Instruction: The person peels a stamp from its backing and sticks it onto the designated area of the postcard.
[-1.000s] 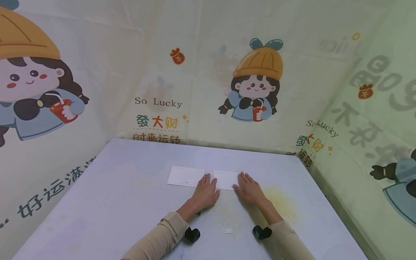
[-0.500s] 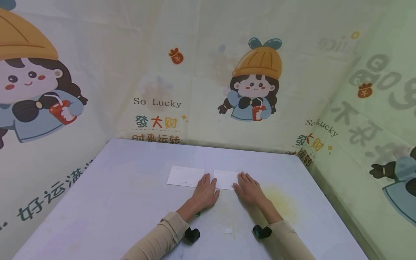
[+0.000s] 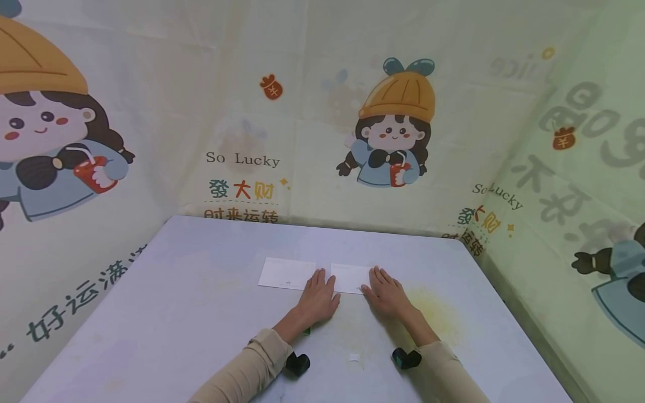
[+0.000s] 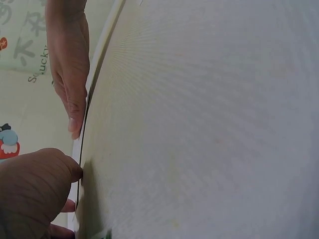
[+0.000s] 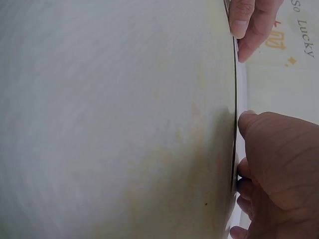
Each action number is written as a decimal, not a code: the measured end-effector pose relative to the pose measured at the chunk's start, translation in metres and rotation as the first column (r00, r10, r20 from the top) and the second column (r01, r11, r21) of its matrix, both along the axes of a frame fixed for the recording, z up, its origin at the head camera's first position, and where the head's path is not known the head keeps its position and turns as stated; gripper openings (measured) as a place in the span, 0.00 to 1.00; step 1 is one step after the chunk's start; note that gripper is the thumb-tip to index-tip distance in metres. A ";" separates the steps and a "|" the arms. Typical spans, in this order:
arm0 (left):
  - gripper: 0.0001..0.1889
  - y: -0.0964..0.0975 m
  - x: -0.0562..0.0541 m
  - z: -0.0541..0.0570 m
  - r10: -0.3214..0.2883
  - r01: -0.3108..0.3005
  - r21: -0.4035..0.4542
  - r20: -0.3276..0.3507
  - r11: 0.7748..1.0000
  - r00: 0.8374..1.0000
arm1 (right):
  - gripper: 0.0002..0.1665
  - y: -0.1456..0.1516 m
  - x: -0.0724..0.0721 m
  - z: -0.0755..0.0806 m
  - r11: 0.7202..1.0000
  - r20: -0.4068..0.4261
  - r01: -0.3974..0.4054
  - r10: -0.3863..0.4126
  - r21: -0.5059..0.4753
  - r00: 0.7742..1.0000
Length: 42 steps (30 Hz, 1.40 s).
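- Done, as far as you can judge: the right card (image 3: 347, 277) lies flat, the left card (image 3: 286, 273) roughly in line off its left edge.
- Left, it seems: clearing your hands; neither is away from the right card yet.
- Your left hand (image 3: 319, 300) is at the right card's left edge, fingers fairly straight, slightly parted. Your right hand (image 3: 387, 295) covers its right end, fingers extended, thumb apart. You can't tell pressing from resting.
- Hidden: the right card's covered end and part of its left edge. Nearer you, a green piece (image 3: 307, 331) is mostly behind your left wrist. Its marks are too small to read.
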<state>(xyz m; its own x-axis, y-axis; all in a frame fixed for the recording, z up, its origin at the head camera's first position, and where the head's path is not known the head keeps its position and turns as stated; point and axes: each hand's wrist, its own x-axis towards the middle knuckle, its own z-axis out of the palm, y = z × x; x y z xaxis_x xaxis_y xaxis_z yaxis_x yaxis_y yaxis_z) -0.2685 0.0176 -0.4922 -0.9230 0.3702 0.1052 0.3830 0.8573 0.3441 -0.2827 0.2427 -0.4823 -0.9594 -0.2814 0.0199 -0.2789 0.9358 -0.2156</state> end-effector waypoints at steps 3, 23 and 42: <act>0.29 0.001 -0.001 0.000 0.003 -0.003 -0.008 -0.005 1.000 1.000 | 0.41 0.000 -0.001 0.000 1.000 0.013 0.005 -0.005 0.001 1.000; 0.30 0.001 -0.001 0.000 0.009 -0.010 0.011 0.017 1.000 1.000 | 0.33 0.006 0.005 -0.005 0.943 -0.208 -0.059 -0.011 -0.328 0.978; 0.30 -0.007 0.002 0.006 -0.010 0.006 0.154 0.026 0.988 1.000 | 0.25 -0.006 0.033 0.021 0.738 -0.163 0.058 -0.225 -0.672 0.961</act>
<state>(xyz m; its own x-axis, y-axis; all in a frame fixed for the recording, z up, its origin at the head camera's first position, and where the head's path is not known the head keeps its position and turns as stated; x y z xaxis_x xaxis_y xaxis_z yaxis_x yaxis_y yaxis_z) -0.2660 0.0108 -0.4857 -0.9233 0.3589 0.1366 0.3785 0.7901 0.4821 -0.2500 0.2367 -0.4609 -0.9327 0.0204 0.3600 -0.2718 0.6166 -0.7389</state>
